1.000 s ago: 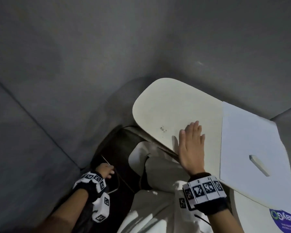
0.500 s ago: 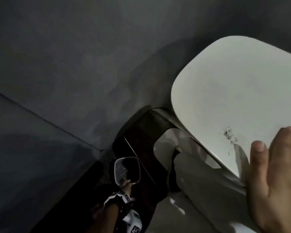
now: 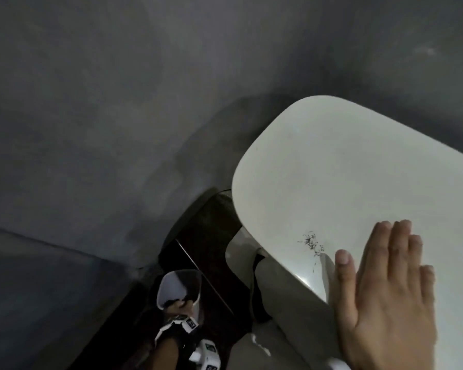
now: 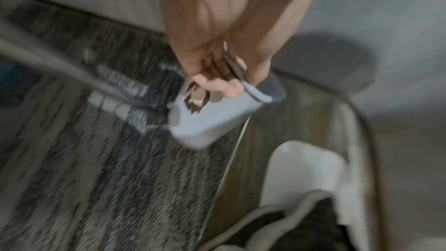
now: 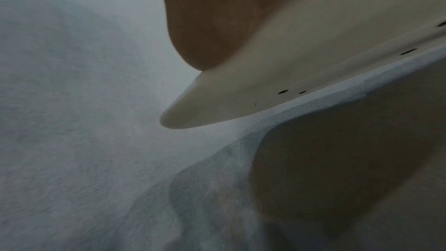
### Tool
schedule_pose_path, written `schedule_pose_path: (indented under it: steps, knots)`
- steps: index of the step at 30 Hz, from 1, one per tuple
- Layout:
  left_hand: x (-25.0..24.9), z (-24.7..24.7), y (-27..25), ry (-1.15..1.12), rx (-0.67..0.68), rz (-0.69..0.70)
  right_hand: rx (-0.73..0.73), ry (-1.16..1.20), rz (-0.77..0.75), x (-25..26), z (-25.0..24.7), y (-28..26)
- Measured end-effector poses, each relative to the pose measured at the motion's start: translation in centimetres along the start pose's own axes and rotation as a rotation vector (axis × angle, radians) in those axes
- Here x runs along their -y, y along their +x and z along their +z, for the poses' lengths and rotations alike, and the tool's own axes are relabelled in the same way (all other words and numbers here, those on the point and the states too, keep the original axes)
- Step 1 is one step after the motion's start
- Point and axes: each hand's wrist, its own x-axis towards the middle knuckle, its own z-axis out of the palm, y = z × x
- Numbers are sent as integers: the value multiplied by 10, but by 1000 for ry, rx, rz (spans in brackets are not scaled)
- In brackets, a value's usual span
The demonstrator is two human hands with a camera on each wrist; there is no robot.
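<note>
A cream table top (image 3: 332, 169) with rounded corners fills the right of the head view. A small heap of dark shavings (image 3: 312, 243) lies near its front edge. My right hand (image 3: 385, 289) rests flat on the top just right of the shavings, fingers straight and together; the right wrist view shows its palm (image 5: 217, 16) on the table edge (image 5: 241, 93). Down by the floor my left hand (image 3: 179, 307) grips the rim of a small pale plastic pan (image 3: 177, 287). In the blurred left wrist view, fingers (image 4: 217, 77) curl round the pan (image 4: 212, 115).
A dark patterned rug (image 4: 108, 178) lies under the pan. Grey walls (image 3: 118, 102) close in on the left and behind. My pale trouser leg (image 3: 286, 303) sits under the table edge. A white rounded object (image 4: 301, 169) with grey cloth stands at the lower right.
The head view has swung left and closer, so the white paper sheet on the table is out of view. My left hand has brought up the pale pan. My right hand stays flat.
</note>
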Motion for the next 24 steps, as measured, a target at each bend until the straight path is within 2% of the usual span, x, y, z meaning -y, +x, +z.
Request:
schedule_pose_path:
  steps: [2, 3, 4, 7, 9, 11, 13, 16, 19, 21, 23, 24]
  knots:
    - [-14, -16, -23, 152, -110, 173, 48, -26, 32, 0, -5, -3]
    - [-28, -28, -45, 69, -125, 64, 68, -20, 32, 0, -4, -5]
    - [-38, -36, -63, 123, -152, 62, 63, 3, 16, 1, -5, -5]
    - [-81, -62, -131, 60, -173, 98, 70, 54, -36, 1, -12, -7]
    - [-98, -70, -163, 7, -143, 234, 109, 184, -97, -3, -15, -8]
    - [-107, -73, -192, -14, -146, 382, 167, 387, -89, -6, -22, -8]
    - [-118, -74, -223, -14, -118, 510, 179, 488, -78, -7, -23, -6]
    - [-128, -68, -264, -20, -102, 651, 193, 405, -151, 3, -20, -5]
    - [-138, -65, -304, -49, -102, 725, 242, 308, -274, 28, -17, -9]
    - [-145, -64, -321, -52, -121, 746, 338, 378, -390, 43, -15, -17]
    - [-150, -65, -333, -46, -140, 758, 564, 687, -465, 51, -23, -27]
    - [-153, -66, -338, -57, -137, 777, 668, 882, -436, 49, -31, -30]
